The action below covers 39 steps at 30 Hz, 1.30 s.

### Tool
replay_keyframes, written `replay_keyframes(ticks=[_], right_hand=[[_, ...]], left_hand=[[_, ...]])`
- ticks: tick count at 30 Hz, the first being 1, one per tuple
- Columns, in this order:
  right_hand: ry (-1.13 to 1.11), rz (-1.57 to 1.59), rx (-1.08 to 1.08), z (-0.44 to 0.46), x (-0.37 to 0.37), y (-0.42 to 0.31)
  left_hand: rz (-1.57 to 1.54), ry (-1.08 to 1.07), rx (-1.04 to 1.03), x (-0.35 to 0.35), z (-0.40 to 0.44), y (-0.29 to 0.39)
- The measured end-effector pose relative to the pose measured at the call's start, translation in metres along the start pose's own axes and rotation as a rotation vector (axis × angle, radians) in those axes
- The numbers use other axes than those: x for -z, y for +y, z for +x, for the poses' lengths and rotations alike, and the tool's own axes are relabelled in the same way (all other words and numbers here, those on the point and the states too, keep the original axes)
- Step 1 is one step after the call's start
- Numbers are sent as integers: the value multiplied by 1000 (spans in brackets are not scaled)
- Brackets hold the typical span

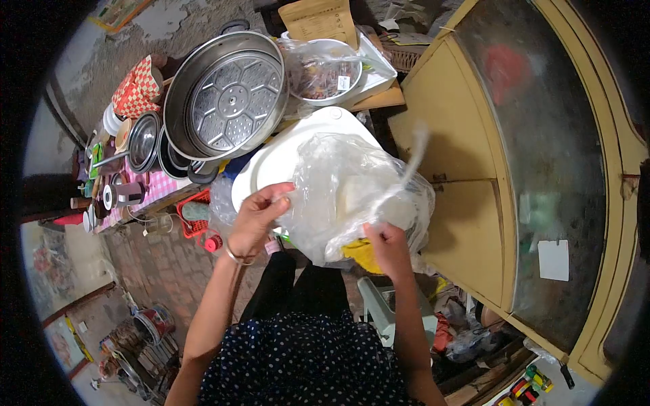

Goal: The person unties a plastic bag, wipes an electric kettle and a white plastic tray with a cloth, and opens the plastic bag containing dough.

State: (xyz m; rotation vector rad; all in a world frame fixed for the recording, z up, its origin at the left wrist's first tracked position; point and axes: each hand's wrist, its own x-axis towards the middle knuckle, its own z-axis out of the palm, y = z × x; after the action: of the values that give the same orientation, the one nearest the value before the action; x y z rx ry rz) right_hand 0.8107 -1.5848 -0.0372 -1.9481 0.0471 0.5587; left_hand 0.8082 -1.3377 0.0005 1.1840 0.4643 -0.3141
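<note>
A clear plastic bag (318, 177) is stretched between my two hands, above a white board or lid (271, 159) with rounded corners. My left hand (261, 220) pinches the bag's left edge between thumb and fingers. On the right side, my right hand (388, 250) grips a bunched part of the bag with closed fingers. Something pale shows through the plastic, too unclear to name. Just left of my right hand, a yellow cloth-like piece (361, 255) hangs below the bag. A whitish strip (416, 155), smeared by motion, rises at the bag's right.
Beyond the board stands a large steamer pot (237, 99) beside a plastic-covered bowl (323, 71) of food. Pans (143, 142) crowd the left table. A yellow-framed cabinet (460, 203) closes off the right. On the floor are a red basket (191, 215) and a grey-green stool-like object (379, 304).
</note>
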Motion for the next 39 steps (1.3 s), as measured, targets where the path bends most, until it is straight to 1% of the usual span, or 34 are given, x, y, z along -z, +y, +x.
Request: replay_keyframes(ticks=[1, 2, 4, 5, 6, 7, 8, 9, 11, 12, 14, 15, 16, 18, 19, 20, 23, 25, 26, 28, 29, 31, 32, 34, 36, 38, 39], right_hand=[[84, 193, -36, 0, 2, 11], [84, 191, -42, 3, 5, 20], [87, 229, -184, 11, 7, 35], [99, 310, -218, 14, 4, 39], [98, 312, -215, 16, 4, 39], [125, 235, -173, 16, 5, 40], [150, 159, -132, 16, 5, 41], [146, 162, -133, 14, 7, 41], [189, 339, -227, 6, 16, 38], [188, 337, -228, 2, 20, 38], [254, 519, -171, -7, 30, 39], [203, 681, -273, -13, 37, 46], [203, 675, -272, -16, 40, 56], [292, 985, -192, -20, 44, 76], [257, 778, -267, -22, 48, 84], [252, 773, -266, -23, 46, 76], [238, 732, -244, -26, 37, 51], [171, 660, -277, -29, 36, 50], [171, 660, -279, -30, 34, 44], [55, 691, -163, -28, 27, 25], [56, 692, -165, -26, 23, 17], [-99, 624, -159, -17, 13, 1], [-97, 627, -161, -11, 5, -6], [-286, 599, -41, 7, -15, -19], [-435, 305, 121, 34, -37, -28], [-457, 255, 135, 52, -67, -34], [-443, 95, 83, 62, -86, -27]], left_hand=[[118, 19, -32, 7, -4, 7], [88, 14, 1, 14, -8, 15], [149, 58, 7, 22, -22, 32], [232, 78, -21, 25, -29, 41], [315, 100, -49, 29, -37, 50], [317, 117, -31, 36, -45, 58], [238, 156, -49, 40, -53, 64], [273, 163, -94, 43, -61, 72], [294, 179, -148, 55, -73, 83], [281, 191, -156, 61, -78, 88], [295, 223, -159, 67, -88, 99], [280, 221, -177, 72, -92, 101], [263, 218, -195, 75, -94, 103], [225, 197, -199, 75, -97, 107], [195, 179, -204, 75, -98, 108], [191, 183, -206, 74, -97, 107], [130, 89, -229, 62, -84, 109], [180, 39, -219, 59, -72, 104], [195, 0, -223, 54, -64, 101], [199, -60, -206, 47, -49, 93], [160, -84, -168, 44, -42, 90], [193, -106, -134, 44, -29, 83], [225, -128, -100, 44, -23, 80], [254, -132, -96, 44, -15, 75], [411, -138, -114, 47, -6, 67], [476, -115, -68, 53, 4, 56], [537, -91, -27, 56, 10, 48]])
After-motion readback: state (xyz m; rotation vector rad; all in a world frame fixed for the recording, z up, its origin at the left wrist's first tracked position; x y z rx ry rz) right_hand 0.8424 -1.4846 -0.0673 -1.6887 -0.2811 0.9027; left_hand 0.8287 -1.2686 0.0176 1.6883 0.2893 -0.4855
